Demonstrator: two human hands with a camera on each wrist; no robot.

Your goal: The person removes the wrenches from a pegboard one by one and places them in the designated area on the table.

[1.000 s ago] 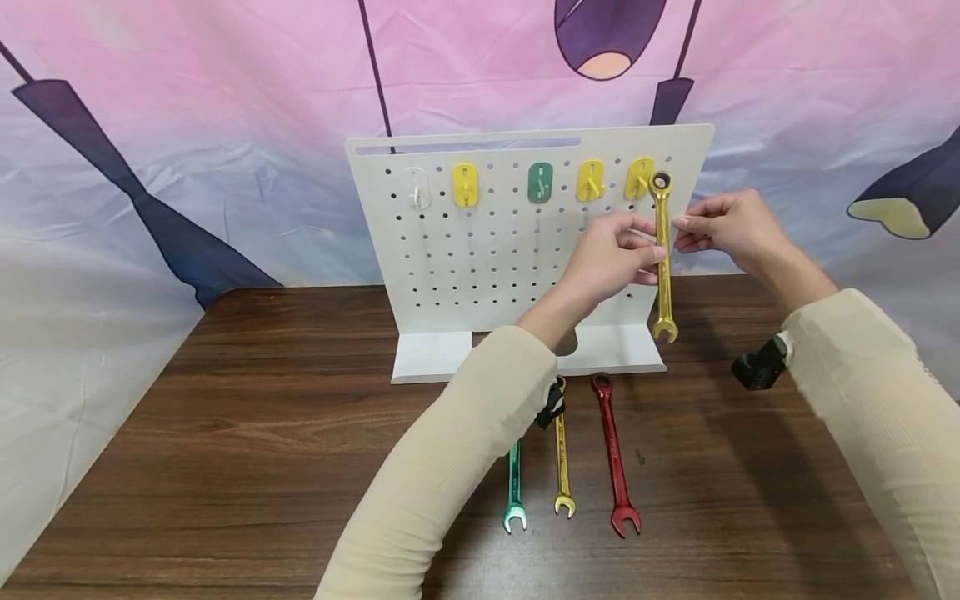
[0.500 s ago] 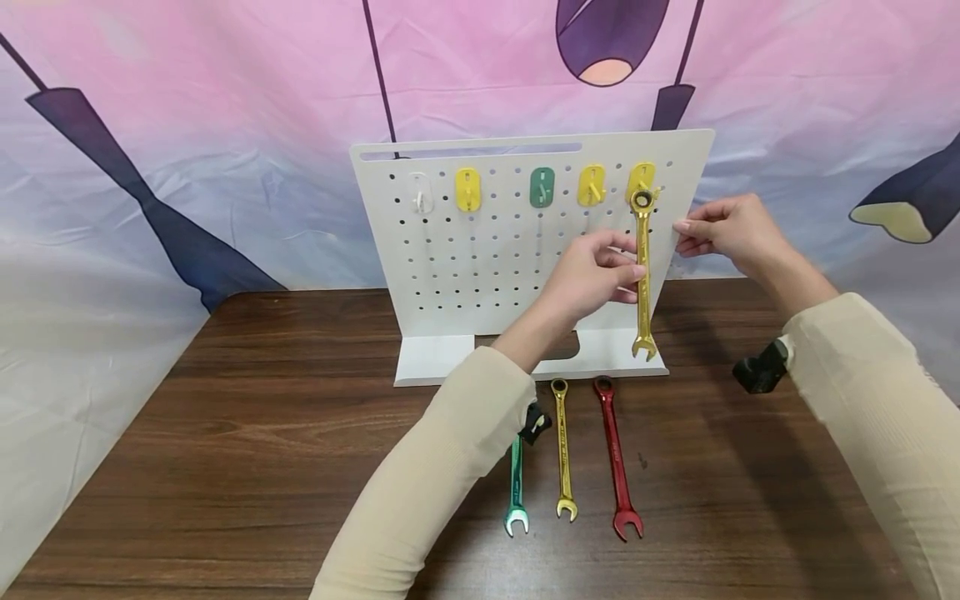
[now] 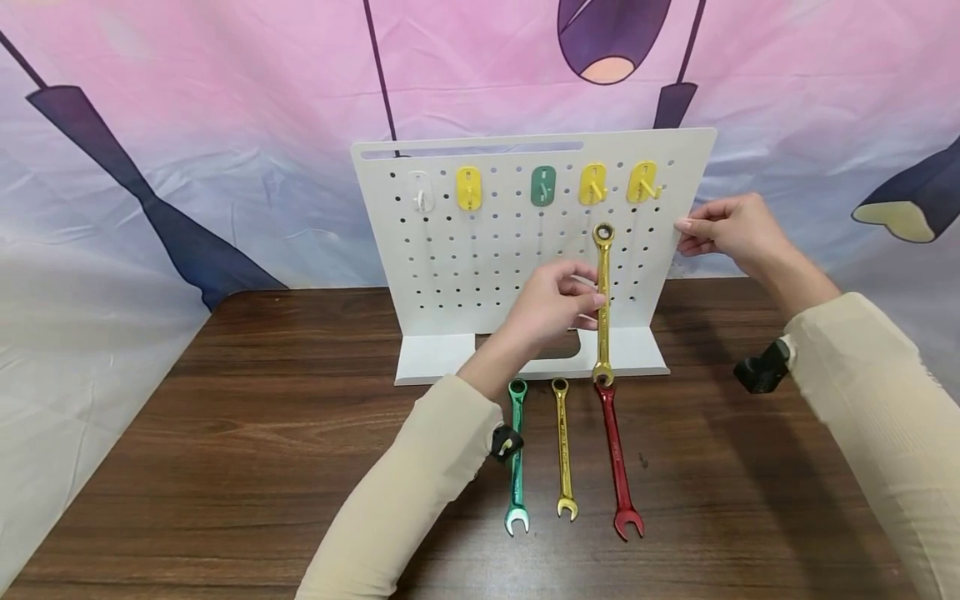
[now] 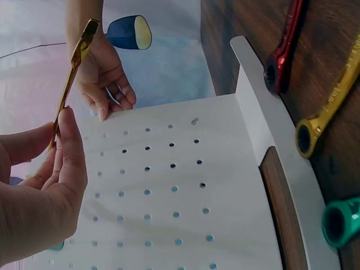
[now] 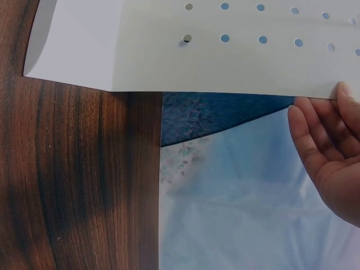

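Note:
My left hand (image 3: 551, 302) pinches a gold combination wrench (image 3: 604, 271) by its shaft, between thumb and fingers. The wrench hangs upright in front of the white pegboard (image 3: 450, 320), ring end up. Its open end overlaps the ring of a red wrench (image 3: 617, 467) in the head view. My right hand (image 3: 731, 227) grips the board's right edge, with the thumb on the front and fingers behind, as the right wrist view shows. A second gold wrench (image 3: 564, 450) and a green wrench (image 3: 517, 467) lie on the table beside the red one.
Along the board's top run a white hook (image 3: 420, 192), a green hook (image 3: 543, 186) and several yellow hooks, one at the far right (image 3: 642, 182); none carries a wrench. The board stands on a brown wooden table (image 3: 247, 433) before a printed cloth (image 3: 247, 125).
My left hand has carried the gold wrench left and down from beside the rightmost yellow hook. The right hand stays at the board's edge. The green wrench's ring end has come into sight.

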